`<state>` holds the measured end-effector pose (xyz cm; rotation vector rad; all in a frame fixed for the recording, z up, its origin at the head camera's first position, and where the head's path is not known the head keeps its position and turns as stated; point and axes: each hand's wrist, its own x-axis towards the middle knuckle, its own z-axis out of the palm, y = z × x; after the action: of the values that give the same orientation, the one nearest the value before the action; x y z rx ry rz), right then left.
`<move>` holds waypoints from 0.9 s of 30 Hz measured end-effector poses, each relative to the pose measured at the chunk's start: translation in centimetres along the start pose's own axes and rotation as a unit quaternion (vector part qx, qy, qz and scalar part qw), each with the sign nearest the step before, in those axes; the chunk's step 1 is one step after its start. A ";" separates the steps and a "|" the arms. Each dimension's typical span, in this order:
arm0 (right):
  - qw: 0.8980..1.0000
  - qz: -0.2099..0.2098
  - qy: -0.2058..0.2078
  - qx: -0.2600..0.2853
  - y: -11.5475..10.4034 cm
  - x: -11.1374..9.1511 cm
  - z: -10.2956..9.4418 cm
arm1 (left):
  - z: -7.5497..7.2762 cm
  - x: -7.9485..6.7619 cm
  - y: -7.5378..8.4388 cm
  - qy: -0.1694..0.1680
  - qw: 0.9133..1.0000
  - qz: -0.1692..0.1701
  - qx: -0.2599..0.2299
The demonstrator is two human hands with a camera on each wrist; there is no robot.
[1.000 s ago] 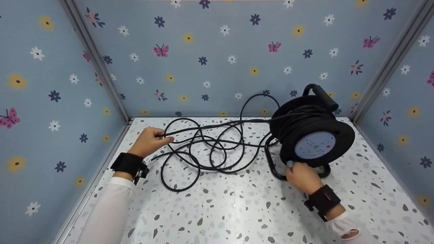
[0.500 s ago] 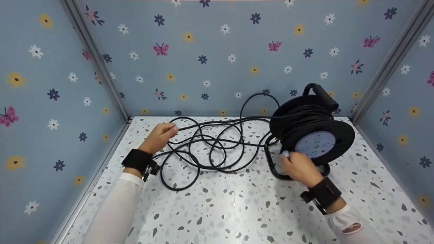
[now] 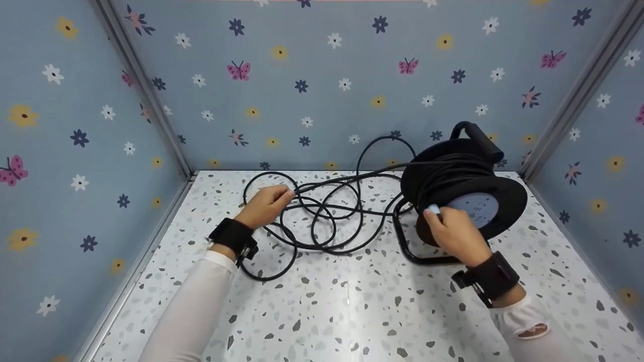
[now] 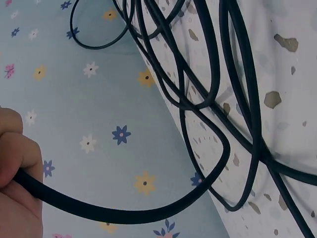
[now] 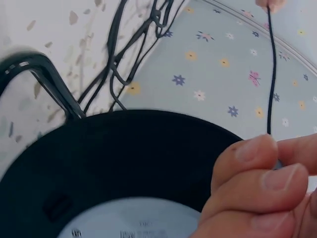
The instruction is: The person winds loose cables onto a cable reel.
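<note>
My left hand (image 3: 266,206) grips a black cable (image 4: 133,216) that runs right to a black cable reel (image 3: 510,193). In the left wrist view, the cable comes out between my curled fingers (image 4: 22,153). My right hand (image 3: 458,236) is at the near side of the reel, its fingers curled round a small pale-blue knob (image 3: 433,209) that is mostly hidden. Several turns of cable are wound on the drum. A light socket panel (image 3: 480,203) on the reel's face is partly behind my right hand.
Loose cable loops (image 3: 322,246) lie tangled on the speckled white surface (image 3: 347,311) between my hands. The reel's tubular stand (image 3: 402,241) rests on it, with a carry handle (image 3: 483,143) above. Flowered walls (image 3: 322,85) rise at the back and both sides.
My left hand has moved right along with the cable. My right hand has shifted up at the reel's edge, and the reel's face has turned. The held cable now meets the drum higher.
</note>
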<state>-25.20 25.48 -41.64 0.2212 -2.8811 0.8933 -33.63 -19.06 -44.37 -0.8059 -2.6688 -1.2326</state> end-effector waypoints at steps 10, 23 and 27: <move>0.997 -0.015 0.074 0.025 0.7 -0.1 -3.2 | 3.8 2.3 2.1 0.005 0.999 0.007 0.049; 0.985 0.006 0.171 0.037 3.1 0.0 -5.8 | 8.6 4.3 4.1 0.000 0.995 0.012 0.094; 0.981 0.027 0.185 0.046 4.4 0.0 -6.5 | 9.8 5.0 5.0 0.001 0.995 0.022 0.096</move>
<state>-25.53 32.72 -38.77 -0.0164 -2.5165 0.9614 -34.09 -7.14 -46.05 -0.8290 -2.6998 -0.9470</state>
